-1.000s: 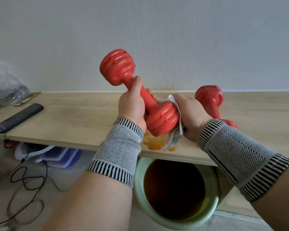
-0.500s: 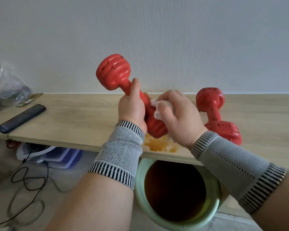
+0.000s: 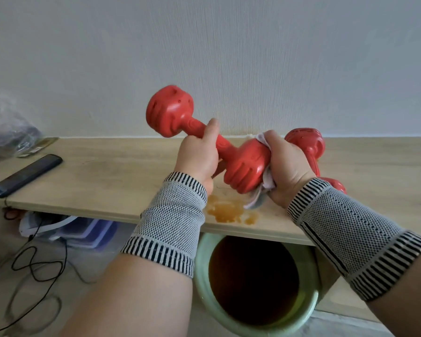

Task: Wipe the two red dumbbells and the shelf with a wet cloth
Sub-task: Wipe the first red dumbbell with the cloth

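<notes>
My left hand [image 3: 199,156] grips the handle of a red dumbbell [image 3: 170,110], held tilted in the air above the wooden shelf [image 3: 112,176]. My right hand [image 3: 286,166] presses a white cloth [image 3: 265,183] against the dumbbell's near end; most of the cloth is hidden under my palm. The second red dumbbell [image 3: 306,144] rests on the shelf behind my right hand, partly covered by it. An orange-brown wet stain [image 3: 226,211] lies on the shelf near its front edge, below the held dumbbell.
A dark remote [image 3: 26,175] and a clear plastic bag [image 3: 6,132] lie at the shelf's left end. Under the shelf stand a green pot [image 3: 309,310] with a dark inside, plastic boxes [image 3: 88,232] and black cables [image 3: 34,266] on the floor. A white wall backs the shelf.
The held dumbbell has tipped lower and more level and turned in my left hand. My right hand with the cloth moved from the handle side round to the near end.
</notes>
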`<action>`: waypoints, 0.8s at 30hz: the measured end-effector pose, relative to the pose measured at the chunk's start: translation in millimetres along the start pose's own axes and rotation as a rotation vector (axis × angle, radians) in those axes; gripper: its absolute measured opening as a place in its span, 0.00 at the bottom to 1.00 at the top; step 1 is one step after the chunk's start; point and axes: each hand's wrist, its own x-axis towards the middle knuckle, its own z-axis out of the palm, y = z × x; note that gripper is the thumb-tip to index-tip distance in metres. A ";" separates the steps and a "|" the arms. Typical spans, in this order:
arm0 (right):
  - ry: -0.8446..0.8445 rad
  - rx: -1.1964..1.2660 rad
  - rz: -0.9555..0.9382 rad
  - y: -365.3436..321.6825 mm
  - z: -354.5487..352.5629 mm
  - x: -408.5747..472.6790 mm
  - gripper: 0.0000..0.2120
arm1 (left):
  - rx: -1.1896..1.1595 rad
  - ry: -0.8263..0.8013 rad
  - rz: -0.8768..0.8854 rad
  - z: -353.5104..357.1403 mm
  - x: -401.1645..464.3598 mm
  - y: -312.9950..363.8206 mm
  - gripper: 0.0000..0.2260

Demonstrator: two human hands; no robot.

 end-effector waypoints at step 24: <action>-0.234 -0.249 0.109 3.2 -2.5 0.4 0.15 | -0.375 0.039 -0.053 -4.0 1.9 -4.8 0.13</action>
